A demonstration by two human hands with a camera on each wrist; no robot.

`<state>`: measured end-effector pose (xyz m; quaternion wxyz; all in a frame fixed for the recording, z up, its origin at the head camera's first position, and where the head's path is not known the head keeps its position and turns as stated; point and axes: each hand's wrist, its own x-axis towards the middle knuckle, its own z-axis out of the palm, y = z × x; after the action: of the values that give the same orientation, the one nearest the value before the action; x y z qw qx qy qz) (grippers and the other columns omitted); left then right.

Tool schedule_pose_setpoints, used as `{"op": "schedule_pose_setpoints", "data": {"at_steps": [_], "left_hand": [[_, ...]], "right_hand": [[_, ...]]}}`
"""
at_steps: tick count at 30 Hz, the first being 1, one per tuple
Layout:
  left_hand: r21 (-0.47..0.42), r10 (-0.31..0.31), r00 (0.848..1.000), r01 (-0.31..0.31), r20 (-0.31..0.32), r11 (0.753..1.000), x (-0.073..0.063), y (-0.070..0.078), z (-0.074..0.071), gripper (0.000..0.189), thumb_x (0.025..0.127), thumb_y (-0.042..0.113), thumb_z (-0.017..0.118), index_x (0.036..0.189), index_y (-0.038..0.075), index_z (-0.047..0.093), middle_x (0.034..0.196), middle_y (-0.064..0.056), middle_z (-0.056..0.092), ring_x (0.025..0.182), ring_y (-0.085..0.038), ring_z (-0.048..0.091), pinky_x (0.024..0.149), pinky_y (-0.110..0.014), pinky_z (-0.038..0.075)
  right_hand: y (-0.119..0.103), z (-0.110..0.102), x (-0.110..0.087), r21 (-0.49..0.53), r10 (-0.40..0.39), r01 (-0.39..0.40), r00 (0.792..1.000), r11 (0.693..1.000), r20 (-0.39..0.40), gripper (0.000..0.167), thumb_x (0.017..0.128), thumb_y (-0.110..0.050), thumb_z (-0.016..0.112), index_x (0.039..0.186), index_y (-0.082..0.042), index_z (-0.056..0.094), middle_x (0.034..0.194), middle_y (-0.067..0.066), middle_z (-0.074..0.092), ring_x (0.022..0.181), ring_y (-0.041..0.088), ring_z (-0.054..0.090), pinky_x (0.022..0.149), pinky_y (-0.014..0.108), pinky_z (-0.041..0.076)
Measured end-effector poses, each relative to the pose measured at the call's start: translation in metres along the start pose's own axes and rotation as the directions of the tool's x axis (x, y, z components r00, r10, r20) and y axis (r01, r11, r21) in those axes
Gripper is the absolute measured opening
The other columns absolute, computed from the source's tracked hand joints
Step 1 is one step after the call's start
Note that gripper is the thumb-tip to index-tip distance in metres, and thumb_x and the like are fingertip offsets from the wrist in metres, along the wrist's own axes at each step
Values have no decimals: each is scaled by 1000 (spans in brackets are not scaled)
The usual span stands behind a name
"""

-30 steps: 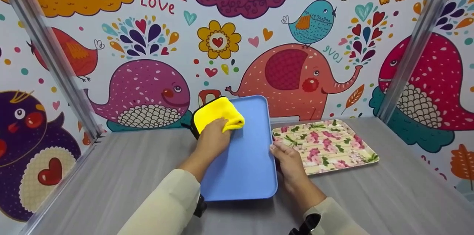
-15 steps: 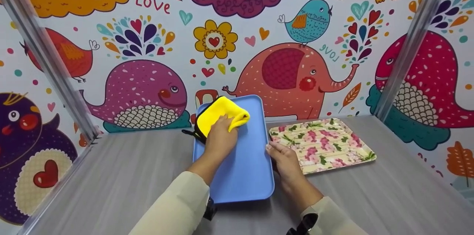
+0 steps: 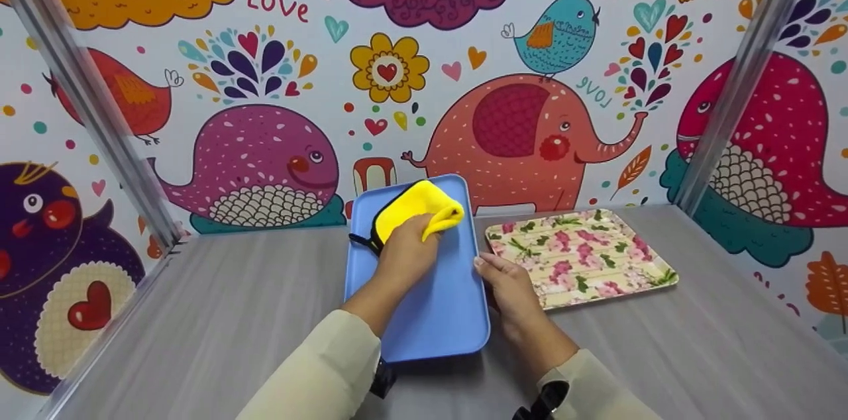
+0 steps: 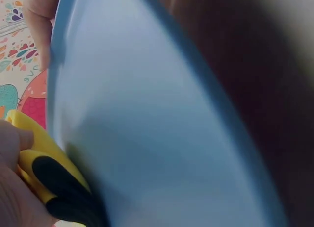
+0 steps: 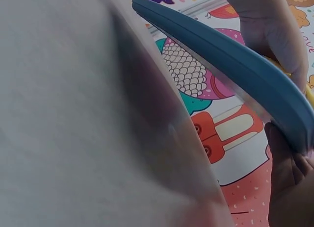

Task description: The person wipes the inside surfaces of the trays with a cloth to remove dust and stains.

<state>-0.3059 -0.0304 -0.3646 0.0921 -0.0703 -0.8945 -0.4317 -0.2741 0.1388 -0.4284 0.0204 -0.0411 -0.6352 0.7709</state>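
A blue rectangular tray (image 3: 437, 317) is held tilted above the table, its far end raised. My right hand (image 3: 513, 294) grips its right rim, thumb on the upper side; in the right wrist view the fingers (image 5: 283, 156) reach beneath the tray. My left hand (image 3: 409, 251) holds a folded yellow cloth (image 3: 412, 201) against the tray's upper half, with the fingers partly hidden by the cloth. The cloth has a black edge and a black loop sticking out to the left. In the left wrist view its dark side (image 4: 59, 178) lies close along the tray's surface.
To the right, a cream tray with pink flowers (image 3: 583, 258) lies on the grey table (image 3: 252, 314). Behind the table stands a wall with cartoon animals (image 3: 517, 135), and metal posts (image 3: 99, 95) rise at its two corners.
My left hand has slid the cloth rightward across the tray, from its upper left edge toward the middle. The right hand keeps its grip on the rim.
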Motion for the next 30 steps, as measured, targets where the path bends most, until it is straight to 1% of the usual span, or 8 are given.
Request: {"op": "schedule_pose_setpoints", "data": {"at_steps": [3, 6, 10, 13, 17, 19, 24, 30], "left_hand": [[-49, -5, 1000, 5, -13, 999, -5, 0, -4, 20, 105, 25, 62, 119, 15, 72, 107, -4, 70, 101, -23, 61, 90, -38, 52], [-106, -23, 998, 18, -52, 994, -12, 1, -14, 21, 105, 27, 62, 120, 14, 71, 103, -4, 68, 96, -23, 60, 87, -36, 53], [-183, -41, 993, 20, -112, 983, -24, 3, -33, 25, 106, 30, 60, 122, 13, 70, 105, -6, 70, 94, -24, 61, 89, -40, 53], [-239, -50, 986, 11, -158, 971, -36, 4, -53, 28, 107, 32, 59, 122, 12, 70, 107, -7, 72, 94, -24, 63, 89, -40, 54], [-272, -60, 974, -1, -216, 962, -51, 6, -76, 30, 106, 33, 61, 124, 10, 70, 111, -8, 73, 96, -24, 67, 89, -39, 60], [-263, -49, 969, -16, -241, 965, -55, 7, -83, 31, 105, 32, 62, 126, 10, 69, 114, -8, 73, 99, -24, 68, 92, -42, 61], [-236, -1, 959, -69, -285, 969, -59, 5, -90, 34, 104, 30, 63, 130, 9, 67, 116, -8, 75, 101, -26, 71, 91, -46, 63], [-236, 0, 960, -69, -280, 969, -60, -2, -88, 36, 105, 33, 62, 132, 11, 66, 117, -7, 74, 100, -25, 70, 91, -46, 63]], "right_hand": [[2, 3, -1, 3, 10, -10, 1000, 1000, 0, 41, 105, -18, 60, 137, 8, 62, 111, 14, 78, 91, 15, 73, 78, 28, 60], [3, 6, -1, 2, 34, -34, 999, 999, 0, 41, 105, -16, 60, 137, 8, 61, 109, 11, 78, 90, 13, 72, 79, 27, 58], [4, 13, 0, 5, 65, -64, 998, 998, -6, 41, 104, -16, 60, 137, 8, 61, 105, 7, 77, 89, 12, 70, 78, 27, 57], [4, 21, 2, -7, 91, -91, 996, 996, 1, 40, 104, -15, 60, 136, 8, 62, 104, 7, 77, 90, 13, 69, 79, 28, 56], [4, 36, 4, -28, 101, -101, 995, 995, 20, 36, 103, -14, 60, 131, 9, 65, 100, 5, 76, 89, 13, 67, 78, 27, 56], [6, 44, 4, -27, 100, -99, 995, 995, 29, 33, 102, -13, 61, 127, 8, 67, 95, 3, 75, 85, 13, 67, 76, 27, 56], [15, 61, 4, -23, 115, -114, 992, 993, 53, 28, 101, -12, 61, 121, 6, 71, 84, -2, 71, 77, 11, 65, 70, 27, 56], [27, 73, 4, -79, 120, -117, 992, 990, 34, 29, 100, -11, 61, 120, 8, 70, 97, 4, 72, 87, 14, 63, 75, 25, 53]]}}
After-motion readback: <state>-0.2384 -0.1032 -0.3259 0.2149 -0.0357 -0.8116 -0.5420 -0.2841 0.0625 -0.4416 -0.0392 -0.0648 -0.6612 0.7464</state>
